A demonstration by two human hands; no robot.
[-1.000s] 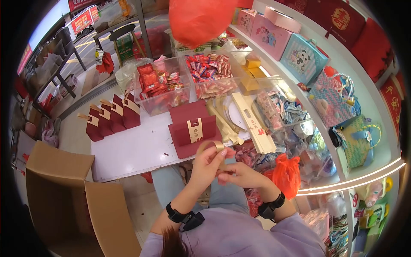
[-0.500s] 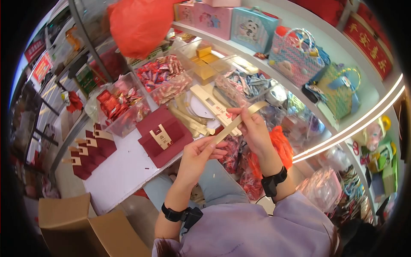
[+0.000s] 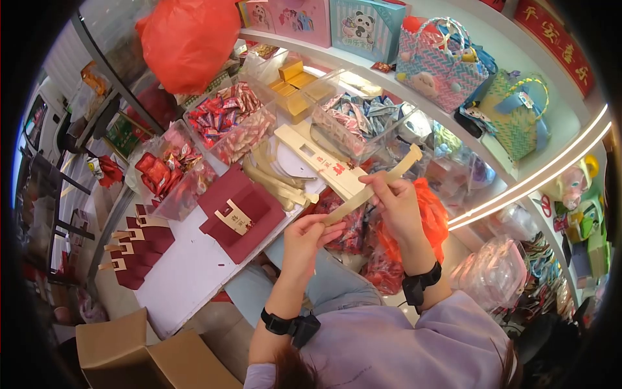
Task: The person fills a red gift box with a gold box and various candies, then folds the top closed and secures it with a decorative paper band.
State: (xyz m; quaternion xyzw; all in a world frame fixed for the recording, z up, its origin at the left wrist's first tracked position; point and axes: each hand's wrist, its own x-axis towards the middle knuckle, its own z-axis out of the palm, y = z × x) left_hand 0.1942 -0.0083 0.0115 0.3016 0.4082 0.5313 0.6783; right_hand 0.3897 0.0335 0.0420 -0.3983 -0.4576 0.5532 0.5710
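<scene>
My left hand point(image 3: 307, 240) pinches one end of a cream paper strip point(image 3: 352, 203) between thumb and fingers. Farther along, my right hand point(image 3: 394, 200) grips the same strip, whose T-shaped tip sticks out beyond the fingers. The strip slants in the air above my lap. Similar strips point(image 3: 285, 190) lie in a bundle on the table, beside a stack of cream printed cards point(image 3: 319, 157). Left of them lies a flat dark red gift bag point(image 3: 262, 206) with a cream label point(image 3: 234, 218) on it.
Several dark red bags with cream handles point(image 3: 150, 241) stand in a row on the white table point(image 3: 184, 275). Behind are clear bins of wrapped sweets point(image 3: 227, 113) and a gold box point(image 3: 293, 87). An open cardboard box point(image 3: 120, 343) is lower left; an orange plastic bag point(image 3: 427, 214) lies right.
My right hand has moved slightly right and down relative to the strip, and its T-shaped tip now shows plainly. The whole view has shifted a little. Both hands still hold the strip.
</scene>
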